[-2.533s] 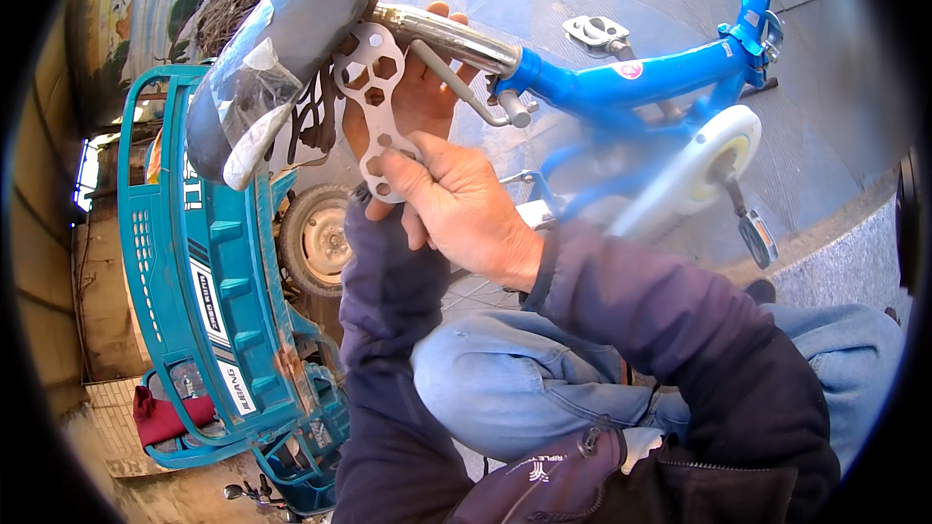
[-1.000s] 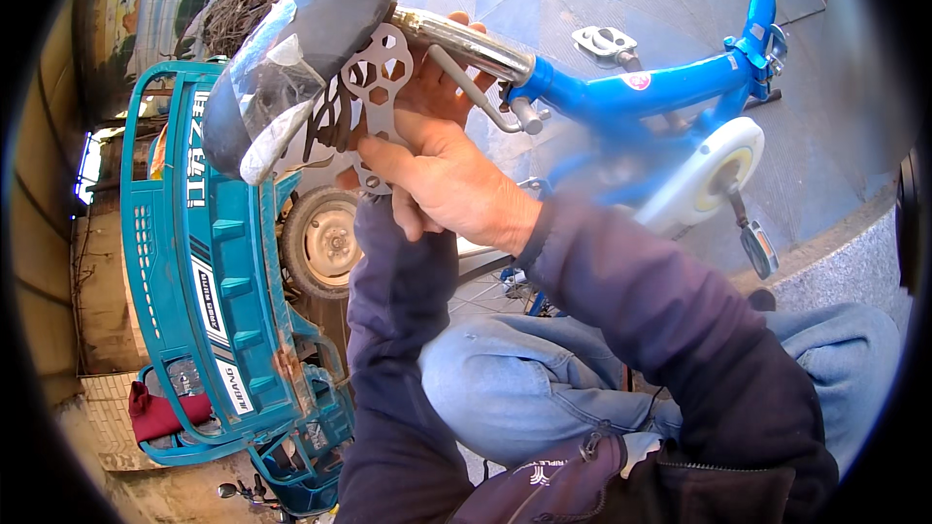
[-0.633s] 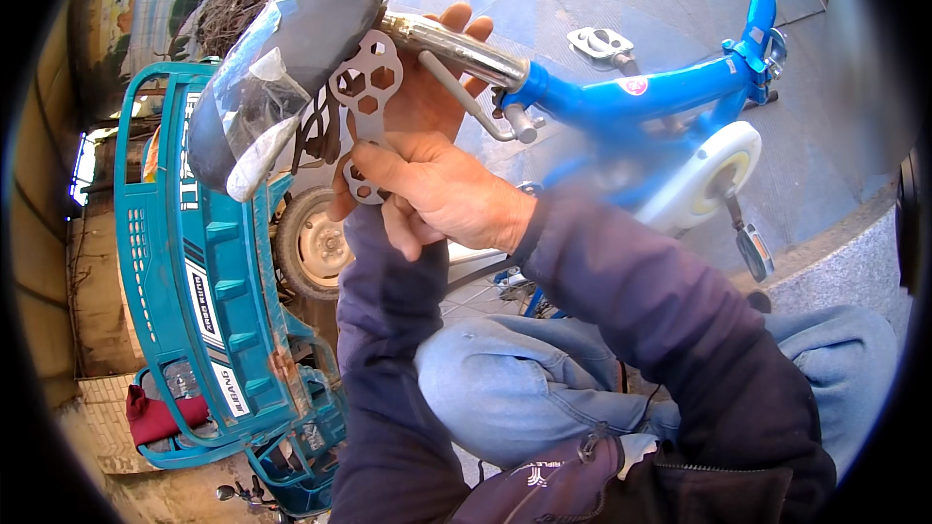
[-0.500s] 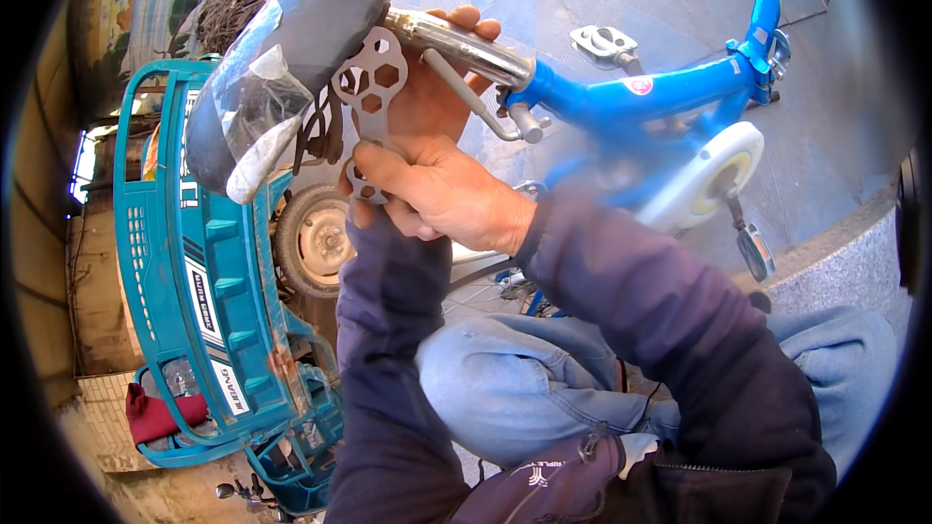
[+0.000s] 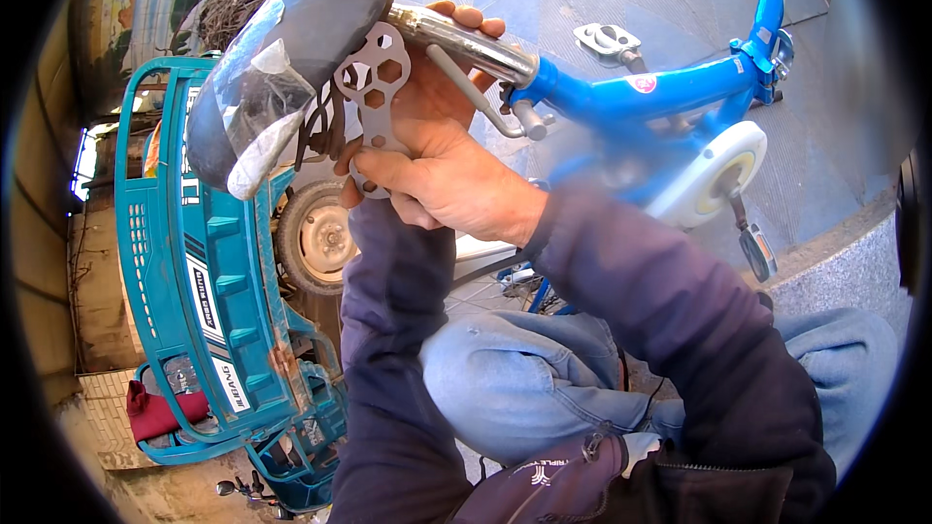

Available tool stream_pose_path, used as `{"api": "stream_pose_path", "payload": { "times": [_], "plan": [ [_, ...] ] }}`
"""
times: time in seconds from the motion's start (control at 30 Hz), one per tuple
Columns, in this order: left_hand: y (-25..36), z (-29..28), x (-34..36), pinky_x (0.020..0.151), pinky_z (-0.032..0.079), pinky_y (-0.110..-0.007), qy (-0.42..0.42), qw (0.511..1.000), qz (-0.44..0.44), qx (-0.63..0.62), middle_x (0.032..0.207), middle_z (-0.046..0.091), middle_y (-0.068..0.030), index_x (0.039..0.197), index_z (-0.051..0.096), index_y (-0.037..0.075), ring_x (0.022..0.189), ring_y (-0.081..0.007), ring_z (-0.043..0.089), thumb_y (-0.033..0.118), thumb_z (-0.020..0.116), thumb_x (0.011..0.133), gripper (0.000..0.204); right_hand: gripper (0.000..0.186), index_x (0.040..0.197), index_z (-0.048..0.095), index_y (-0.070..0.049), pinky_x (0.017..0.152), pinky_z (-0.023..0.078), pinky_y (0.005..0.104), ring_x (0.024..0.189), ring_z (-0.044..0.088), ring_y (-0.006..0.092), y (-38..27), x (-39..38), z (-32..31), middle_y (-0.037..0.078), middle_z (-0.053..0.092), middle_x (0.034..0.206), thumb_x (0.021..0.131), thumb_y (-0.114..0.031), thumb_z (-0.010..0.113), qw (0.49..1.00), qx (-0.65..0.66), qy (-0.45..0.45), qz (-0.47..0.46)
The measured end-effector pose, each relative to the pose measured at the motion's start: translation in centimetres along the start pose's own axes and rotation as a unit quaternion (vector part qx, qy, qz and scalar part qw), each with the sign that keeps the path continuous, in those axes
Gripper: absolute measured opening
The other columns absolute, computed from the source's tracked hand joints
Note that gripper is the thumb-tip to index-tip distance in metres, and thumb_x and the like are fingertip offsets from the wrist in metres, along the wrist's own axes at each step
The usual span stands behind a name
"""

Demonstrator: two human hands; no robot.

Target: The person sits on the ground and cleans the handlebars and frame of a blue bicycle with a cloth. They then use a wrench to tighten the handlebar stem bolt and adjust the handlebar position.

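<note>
My right hand [image 5: 456,180] pinches the lower end of a flat grey multi-hole wrench [image 5: 376,118], thumb across its face. The wrench stands nearly upright beside a bicycle saddle [image 5: 335,34], dark and partly wrapped in clear plastic. Behind the wrench and my right hand, my left hand [image 5: 437,92] is wrapped round the chrome seat post [image 5: 471,47], fingertips showing above it. The post runs into a blue bicycle frame [image 5: 602,92], with a grey clamp lever [image 5: 466,87] hanging just below the post. Whatever the wrench's far side touches under the saddle is hidden.
A white chainring guard [image 5: 714,175] and a pedal [image 5: 757,252] are at the right, another pedal [image 5: 610,39] beyond the frame. On the left stands a teal cargo vehicle [image 5: 184,262] with a wheel [image 5: 318,238]. My jeans-clad knee [image 5: 505,369] is below my arms.
My right hand and the wrench have shifted very slightly, and the whole view has moved a little. Both grips stay the same.
</note>
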State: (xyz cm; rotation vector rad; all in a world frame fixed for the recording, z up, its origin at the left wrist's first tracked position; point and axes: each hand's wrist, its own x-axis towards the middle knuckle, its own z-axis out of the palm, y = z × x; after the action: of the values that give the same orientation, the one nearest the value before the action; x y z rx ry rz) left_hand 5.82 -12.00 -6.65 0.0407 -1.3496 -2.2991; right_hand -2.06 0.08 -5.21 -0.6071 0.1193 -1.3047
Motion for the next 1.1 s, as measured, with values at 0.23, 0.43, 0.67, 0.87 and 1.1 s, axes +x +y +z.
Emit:
{"api": "stream_pose_path", "payload": {
  "times": [0.23, 0.43, 0.67, 0.87, 1.1],
  "plan": [
    [0.0, 0.3, 0.8, 0.114, 0.031, -0.057, -0.011, 1.0, -0.01, -0.011, 0.145, 0.046, -0.0146, 0.141, 0.047, 0.01, 0.139, -0.0355, 0.036, 0.048, 0.046, 0.099, 0.056, 0.017, 0.1, 0.063, -0.003, 0.042, 0.031, 0.0213, 0.05, 0.042, 0.004, -0.9, -0.9, 0.3, 0.005, 0.068, 0.085, 0.099, -0.018, 0.056, 0.998, -0.049, 0.023, 0.021],
    [-0.3, 0.5, 0.9, 0.113, 0.032, -0.056, -0.008, 1.0, 0.006, -0.007, 0.143, 0.047, -0.015, 0.14, 0.047, 0.009, 0.138, -0.0358, 0.038, 0.047, 0.046, 0.099, 0.056, 0.019, 0.106, 0.063, -0.005, 0.04, 0.027, 0.0189, 0.047, 0.038, 0.0022, -2.5, -3.0, 0.2, 0.005, 0.068, 0.08, 0.095, -0.02, 0.06, 0.993, -0.086, 0.068, 0.037],
    [-0.7, 0.9, 1.3, 0.113, 0.034, -0.055, 0.001, 1.0, 0.026, -0.012, 0.142, 0.048, -0.0156, 0.139, 0.047, 0.007, 0.137, -0.0363, 0.039, 0.045, 0.047, 0.099, 0.056, 0.024, 0.114, 0.061, -0.006, 0.042, 0.029, 0.0188, 0.049, 0.039, 0.0021, -2.1, -2.6, 0.8, 0.003, 0.068, 0.08, 0.095, -0.02, 0.058, 0.983, -0.141, 0.116, -0.012],
    [-0.3, 1.7, 0.3, 0.112, 0.035, -0.054, 0.023, 0.999, 0.03, -0.007, 0.14, 0.049, -0.016, 0.139, 0.047, 0.006, 0.136, -0.0366, 0.04, 0.044, 0.048, 0.099, 0.055, 0.025, 0.105, 0.062, 0.004, 0.069, 0.047, 0.0258, 0.072, 0.062, 0.0118, -1.9, -2.8, 1.7, 0.007, 0.069, 0.08, 0.096, -0.019, 0.057, 0.978, -0.157, 0.138, -0.024],
    [-1.0, 1.6, 0.5, 0.111, 0.036, -0.053, 0.042, 0.998, 0.041, 0.005, 0.138, 0.05, -0.0166, 0.138, 0.047, 0.005, 0.134, -0.037, 0.042, 0.043, 0.049, 0.098, 0.055, 0.033, 0.116, 0.058, -0.004, 0.046, 0.037, 0.0204, 0.054, 0.049, 0.0058, -1.0, -3.1, -0.2, 0.008, 0.068, 0.084, 0.095, -0.028, 0.064, 0.998, -0.006, 0.048, 0.03]
  ]
}}
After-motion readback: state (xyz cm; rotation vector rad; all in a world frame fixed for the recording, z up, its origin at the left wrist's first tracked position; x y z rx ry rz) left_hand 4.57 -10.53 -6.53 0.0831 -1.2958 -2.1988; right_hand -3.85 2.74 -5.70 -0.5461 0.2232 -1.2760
